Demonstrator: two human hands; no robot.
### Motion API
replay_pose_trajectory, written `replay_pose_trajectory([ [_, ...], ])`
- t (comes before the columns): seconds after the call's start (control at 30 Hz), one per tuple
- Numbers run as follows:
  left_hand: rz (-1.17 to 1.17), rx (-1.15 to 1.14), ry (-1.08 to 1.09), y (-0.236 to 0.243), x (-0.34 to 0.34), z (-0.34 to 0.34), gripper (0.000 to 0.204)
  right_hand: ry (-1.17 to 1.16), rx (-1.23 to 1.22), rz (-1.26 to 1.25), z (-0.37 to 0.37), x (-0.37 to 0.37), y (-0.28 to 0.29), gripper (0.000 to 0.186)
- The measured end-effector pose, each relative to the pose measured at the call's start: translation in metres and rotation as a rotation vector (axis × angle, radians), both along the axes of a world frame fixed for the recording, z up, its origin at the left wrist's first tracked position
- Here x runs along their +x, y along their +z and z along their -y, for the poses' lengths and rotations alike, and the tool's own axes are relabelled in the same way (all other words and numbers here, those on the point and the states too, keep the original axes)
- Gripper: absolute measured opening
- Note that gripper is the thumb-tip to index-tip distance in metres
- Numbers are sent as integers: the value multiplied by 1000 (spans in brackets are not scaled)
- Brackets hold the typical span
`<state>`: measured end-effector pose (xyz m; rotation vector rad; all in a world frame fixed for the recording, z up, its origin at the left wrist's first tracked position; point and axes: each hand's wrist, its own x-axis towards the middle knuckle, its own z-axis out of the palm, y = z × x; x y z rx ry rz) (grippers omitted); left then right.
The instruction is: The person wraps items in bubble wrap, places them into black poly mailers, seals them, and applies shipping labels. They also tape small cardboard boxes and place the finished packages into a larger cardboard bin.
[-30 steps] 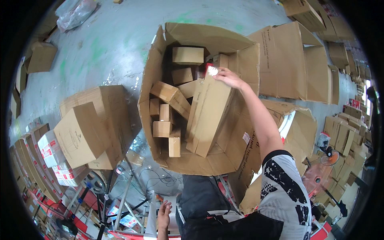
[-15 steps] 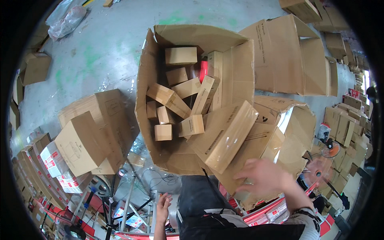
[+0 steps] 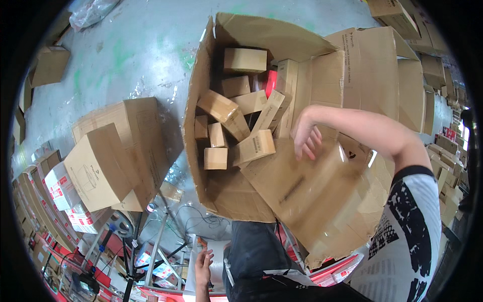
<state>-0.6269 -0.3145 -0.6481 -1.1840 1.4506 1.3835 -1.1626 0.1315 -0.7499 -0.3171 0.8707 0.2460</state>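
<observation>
A large open carton (image 3: 198, 183) stands before me with several small brown boxes inside, among them a taped box (image 3: 221, 113) and a narrow box (image 3: 271, 109). Over its right part hangs my right hand (image 3: 307, 138), fingers loosely bent and apart, with nothing seen in them. Just below that hand is a wide brown cardboard piece (image 3: 302, 189), blurred, slanting across the near right side of the carton; whether the fingers touch it I cannot tell. My left hand (image 3: 203, 264) is low, beside a roll of bubble wrap (image 3: 217, 251), open and holding nothing.
Closed cartons (image 3: 103, 166) stack at the left beside white and red packages (image 3: 63, 186). Another big carton (image 3: 375, 75) adjoins at the right. A tripod (image 3: 133, 267) and cables lie near my left side. A clear plastic bag (image 3: 93, 12) rests on the floor.
My right hand has swung up and forward from the near right edge to above the carton. The long taped box there is now a blur. My left hand stays low.
</observation>
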Motion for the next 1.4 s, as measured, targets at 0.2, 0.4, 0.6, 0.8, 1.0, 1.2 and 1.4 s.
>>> replay_pose_trajectory([
  [0.2,137,68,55,-25,28,-35,60,144,-127,-797,5,20,-153,38],
  [0.4,181,103,211,-18,41,-42,51,631,-763,-1076,-45,-25,-293,61],
  [0.6,103,104,246,-71,64,-43,46,1097,-743,-1135,-148,15,-304,49],
  [0.8,110,-58,318,-12,122,-64,43,705,-916,-830,72,16,-104,100],
  [1.0,-117,-56,419,-24,148,-93,51,998,-1215,-816,166,-21,172,54],
  [1.2,-566,272,673,-3,51,-123,70,1164,-1817,-292,297,165,422,48],
  [1.4,-711,856,1079,149,32,-98,136,1280,-2241,191,369,342,575,56],
])
